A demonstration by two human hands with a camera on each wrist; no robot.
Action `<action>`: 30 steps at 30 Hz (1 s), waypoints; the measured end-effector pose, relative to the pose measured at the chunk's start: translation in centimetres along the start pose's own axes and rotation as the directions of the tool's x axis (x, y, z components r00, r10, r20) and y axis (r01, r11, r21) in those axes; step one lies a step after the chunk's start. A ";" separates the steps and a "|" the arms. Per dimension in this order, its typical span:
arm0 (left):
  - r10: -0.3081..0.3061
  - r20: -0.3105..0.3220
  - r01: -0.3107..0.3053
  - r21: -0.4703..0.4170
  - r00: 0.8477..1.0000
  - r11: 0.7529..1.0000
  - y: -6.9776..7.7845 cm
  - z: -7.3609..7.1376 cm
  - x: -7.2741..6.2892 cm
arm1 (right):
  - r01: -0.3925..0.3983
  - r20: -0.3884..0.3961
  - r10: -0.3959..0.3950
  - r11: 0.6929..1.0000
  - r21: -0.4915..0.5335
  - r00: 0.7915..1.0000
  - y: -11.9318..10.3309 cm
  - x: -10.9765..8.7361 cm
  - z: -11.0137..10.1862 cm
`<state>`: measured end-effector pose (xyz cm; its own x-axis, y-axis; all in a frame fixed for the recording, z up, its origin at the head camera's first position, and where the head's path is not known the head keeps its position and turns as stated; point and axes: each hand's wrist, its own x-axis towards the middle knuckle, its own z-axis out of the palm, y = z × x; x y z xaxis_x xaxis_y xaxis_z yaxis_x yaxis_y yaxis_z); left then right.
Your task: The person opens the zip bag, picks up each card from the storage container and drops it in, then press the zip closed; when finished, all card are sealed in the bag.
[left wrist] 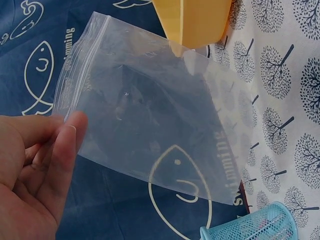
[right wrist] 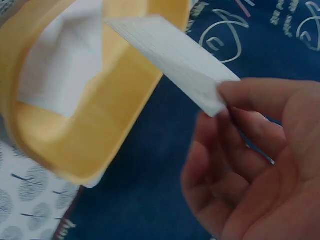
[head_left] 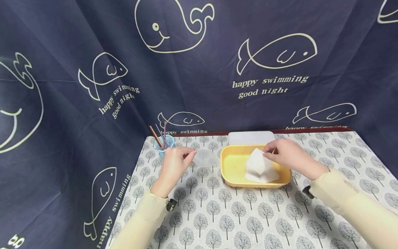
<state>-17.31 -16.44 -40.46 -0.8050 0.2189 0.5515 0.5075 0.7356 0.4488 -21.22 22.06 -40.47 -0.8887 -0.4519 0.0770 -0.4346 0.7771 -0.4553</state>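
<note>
My left hand (head_left: 176, 164) pinches a clear zip-lock bag (left wrist: 145, 105) by a corner at its zipper end. The bag hangs flat with nothing visible inside, and in the head view it shows faintly left of a yellow plastic basin (head_left: 229, 175). Over the basin's right part, my right hand (head_left: 289, 156) pinches one end of a white folded paper napkin (right wrist: 175, 57) between thumb and fingers. Another white napkin (right wrist: 65, 65) lies in the basin below, partly overlapped by the held one in the head view.
At the back left of the table stands a light blue mesh pen holder (left wrist: 260, 225) with several pens or sticks (head_left: 155, 135) in it. Behind the basin lies a white flat lid or tray (head_left: 250, 137). A tree-print cloth (head_left: 214, 214) covers the table, and a dark blue curtain (head_left: 202, 86) hangs behind.
</note>
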 end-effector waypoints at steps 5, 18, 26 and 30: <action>-0.006 0.005 0.006 0.007 1.000 1.000 0.1 0.0 0.2 | 0.059 -0.163 -0.062 0.998 -0.023 0.985 -2.7 -0.4 -0.8; -0.036 0.016 0.036 0.000 0.999 0.999 0.3 -0.1 0.5 | 0.396 -0.534 -0.346 0.918 -0.024 0.771 -9.0 -0.1 -0.8; -0.037 0.007 0.037 0.019 0.999 0.999 0.3 0.0 0.6 | 0.514 -0.551 -0.413 0.857 0.035 0.725 -11.1 1.0 0.8; -0.030 0.002 0.030 0.023 1.000 0.999 0.4 0.1 0.7 | 0.495 -0.546 -0.395 0.868 0.041 0.738 -11.1 1.4 2.2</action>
<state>-17.73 -15.93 -39.96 -0.8203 0.1986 0.5363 0.4762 0.7564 0.4484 -17.39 11.87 -37.24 -0.5640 -0.4015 0.7216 -0.8113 0.4322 -0.3937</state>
